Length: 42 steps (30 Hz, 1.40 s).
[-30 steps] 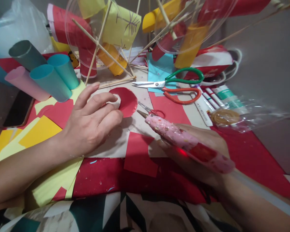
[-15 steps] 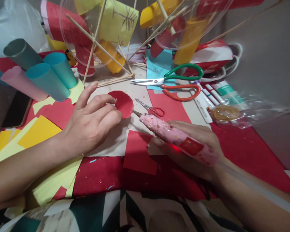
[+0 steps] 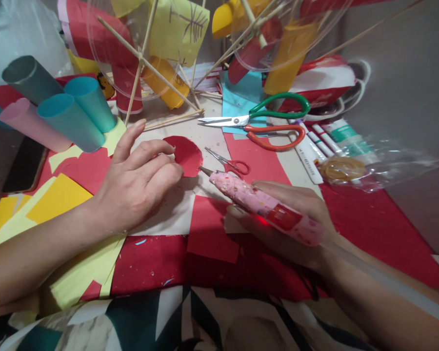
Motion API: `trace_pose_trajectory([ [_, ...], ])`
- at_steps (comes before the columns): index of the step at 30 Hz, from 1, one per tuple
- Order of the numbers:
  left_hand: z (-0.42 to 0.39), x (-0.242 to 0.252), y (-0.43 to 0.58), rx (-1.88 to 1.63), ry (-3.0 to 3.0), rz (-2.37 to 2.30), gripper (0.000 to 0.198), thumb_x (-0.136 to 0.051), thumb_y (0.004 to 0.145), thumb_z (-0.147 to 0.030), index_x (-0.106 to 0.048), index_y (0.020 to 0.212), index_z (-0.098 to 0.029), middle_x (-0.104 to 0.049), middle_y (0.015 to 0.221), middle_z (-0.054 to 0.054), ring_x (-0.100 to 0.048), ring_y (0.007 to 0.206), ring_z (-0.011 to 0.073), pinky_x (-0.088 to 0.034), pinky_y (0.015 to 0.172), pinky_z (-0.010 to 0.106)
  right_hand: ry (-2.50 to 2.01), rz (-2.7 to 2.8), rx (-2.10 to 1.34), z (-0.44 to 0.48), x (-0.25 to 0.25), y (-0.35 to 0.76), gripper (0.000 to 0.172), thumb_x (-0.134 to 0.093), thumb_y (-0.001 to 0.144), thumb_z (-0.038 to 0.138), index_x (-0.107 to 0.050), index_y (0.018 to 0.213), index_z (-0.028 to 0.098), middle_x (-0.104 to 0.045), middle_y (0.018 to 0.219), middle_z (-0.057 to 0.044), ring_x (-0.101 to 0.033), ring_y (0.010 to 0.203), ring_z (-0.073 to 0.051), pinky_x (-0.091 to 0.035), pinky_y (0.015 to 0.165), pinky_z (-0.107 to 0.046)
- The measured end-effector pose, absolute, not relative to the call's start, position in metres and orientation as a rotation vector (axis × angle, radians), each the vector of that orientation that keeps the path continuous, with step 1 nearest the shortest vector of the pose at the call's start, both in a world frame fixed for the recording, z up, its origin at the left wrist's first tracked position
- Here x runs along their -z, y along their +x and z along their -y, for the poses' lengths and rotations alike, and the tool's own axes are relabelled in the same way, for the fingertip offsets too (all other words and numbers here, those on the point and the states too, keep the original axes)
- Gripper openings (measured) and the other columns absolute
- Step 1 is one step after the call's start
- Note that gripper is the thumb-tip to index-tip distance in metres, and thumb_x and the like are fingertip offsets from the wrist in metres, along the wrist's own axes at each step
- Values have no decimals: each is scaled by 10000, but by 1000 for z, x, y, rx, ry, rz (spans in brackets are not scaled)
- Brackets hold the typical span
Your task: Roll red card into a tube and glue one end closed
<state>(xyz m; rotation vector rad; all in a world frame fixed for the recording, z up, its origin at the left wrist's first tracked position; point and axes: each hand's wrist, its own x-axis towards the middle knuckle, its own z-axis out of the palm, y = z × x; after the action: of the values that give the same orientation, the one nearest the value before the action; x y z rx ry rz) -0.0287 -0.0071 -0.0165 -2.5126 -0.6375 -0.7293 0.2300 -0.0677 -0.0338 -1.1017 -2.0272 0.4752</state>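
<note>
My left hand [image 3: 139, 183] pinches a round red paper piece [image 3: 186, 156] at its left edge, with the fingers curled and the index finger raised. What lies behind the red piece is hidden. In my right hand [image 3: 289, 229] is a pink hot glue gun [image 3: 252, 197], its red light glowing and a pale glue stick trailing from its back. The metal nozzle points left and meets the lower right rim of the red piece. Just behind the nozzle lie small scissors [image 3: 232, 164] with red handles. A red paper square [image 3: 212, 234] sits below, between my hands.
Large scissors [image 3: 256, 119] with green and orange handles lie farther back. Coloured tubes [image 3: 73, 122] stand at the left by a phone [image 3: 24, 165] and yellow paper [image 3: 58, 197]. A wooden stick frame [image 3: 141, 56] rises behind. Markers [image 3: 310, 156] and bagged rubber bands [image 3: 342, 168] lie right.
The glue gun has shifted slightly left, bringing its nozzle closer against the red piece's rim. My left hand stays nearly still, with its grip unchanged.
</note>
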Motion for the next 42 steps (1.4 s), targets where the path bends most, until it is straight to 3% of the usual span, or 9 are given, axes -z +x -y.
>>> trace_pose_trajectory([
  [6, 5, 17, -29, 751, -2502, 618, 50, -570, 958, -157, -572, 940, -203, -704, 839, -12, -679, 1022, 180, -382, 1217, 448, -1116, 2004, -512, 70, 36, 231, 176, -673, 883, 229, -583, 734, 205, -530, 597, 50, -518, 509, -83, -411, 469, -210],
  [14, 5, 18, -30, 720, -2491, 684, 89, -535, 983, -179, -574, 949, -252, -726, 867, -16, -707, 1026, 191, -482, 1137, 529, -1094, 2049, -468, 69, 32, 231, 286, -646, 892, 207, -510, 640, 205, -499, 562, 49, -486, 488, -76, -380, 452, -209],
  [19, 5, 17, -30, 731, -2503, 679, 94, -540, 969, -170, -587, 946, -249, -733, 858, -5, -712, 1014, 198, -501, 1125, 540, -1081, 2067, -474, 70, 34, 232, 224, -651, 892, 205, -570, 684, 191, -532, 580, 37, -500, 509, -77, -393, 472, -209],
  [42, 5, 21, -30, 741, -2508, 643, 50, -538, 997, -177, -565, 956, -188, -686, 871, -22, -679, 1027, 174, -417, 1176, 500, -1092, 2120, -497, 73, 34, 233, 298, -622, 924, 216, -658, 632, 168, -550, 560, 2, -493, 491, -89, -383, 475, -248],
])
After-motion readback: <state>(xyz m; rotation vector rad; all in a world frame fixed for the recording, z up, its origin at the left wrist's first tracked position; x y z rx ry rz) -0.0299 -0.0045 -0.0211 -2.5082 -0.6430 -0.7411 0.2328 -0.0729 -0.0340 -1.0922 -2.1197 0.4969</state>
